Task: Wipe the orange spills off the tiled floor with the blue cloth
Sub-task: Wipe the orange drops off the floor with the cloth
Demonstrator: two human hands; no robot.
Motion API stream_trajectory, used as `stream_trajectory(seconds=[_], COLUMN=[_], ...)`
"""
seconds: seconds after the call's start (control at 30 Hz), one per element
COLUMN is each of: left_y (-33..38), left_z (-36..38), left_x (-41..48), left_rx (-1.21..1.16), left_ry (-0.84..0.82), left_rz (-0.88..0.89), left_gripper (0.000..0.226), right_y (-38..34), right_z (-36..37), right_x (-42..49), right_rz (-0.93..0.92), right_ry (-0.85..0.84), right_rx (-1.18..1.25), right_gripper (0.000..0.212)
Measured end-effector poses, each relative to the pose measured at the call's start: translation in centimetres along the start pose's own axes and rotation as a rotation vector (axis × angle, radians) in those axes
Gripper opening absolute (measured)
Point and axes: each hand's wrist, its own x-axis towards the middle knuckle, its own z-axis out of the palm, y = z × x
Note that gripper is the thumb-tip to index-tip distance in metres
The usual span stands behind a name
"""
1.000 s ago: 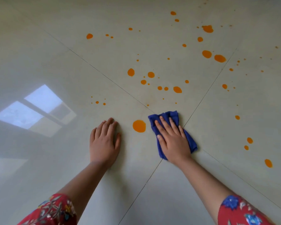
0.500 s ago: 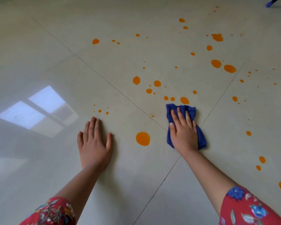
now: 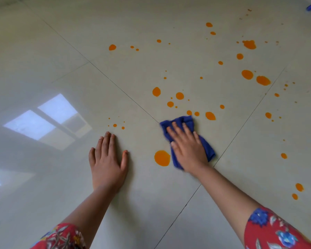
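- The blue cloth [image 3: 184,121] is pressed flat on the tiled floor [image 3: 48,51] under the right hand [image 3: 188,150], near the crossing of the grout lines.
- The right fingers [image 3: 176,131] are laid straight and slightly spread on the cloth.
- A large orange spill [image 3: 162,158] is seen just beside the cloth, at its 8 o'clock.
- Smaller orange drops [image 3: 210,115] are scattered from 11 to 3 o'clock of the cloth.
- The left hand [image 3: 108,162] is laid flat on bare tile at 9 o'clock of the spill, with the fingers held together and the thumb apart.
- A window reflection [image 3: 43,121] is seen at 9 o'clock of the left hand.
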Motion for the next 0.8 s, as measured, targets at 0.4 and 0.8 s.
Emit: stream_trajectory(seconds=[0.4,0.8], left_y=[-0.3,-0.6], left_z=[0.2,0.5], left_x=[0.0,0.0], left_rx=[-0.006,-0.016], left_ry=[-0.022,-0.015], left_rz=[-0.006,-0.007], left_gripper=[0.067,0.06], right_y=[-1.5,0.9], right_z=[0.1,-0.4], right_x=[-2.4,-4.2], right_rz=[-0.127,-0.064], right_ry=[-0.047,-0.042], right_rx=[0.011,-0.041], right_gripper=[0.053,0.054])
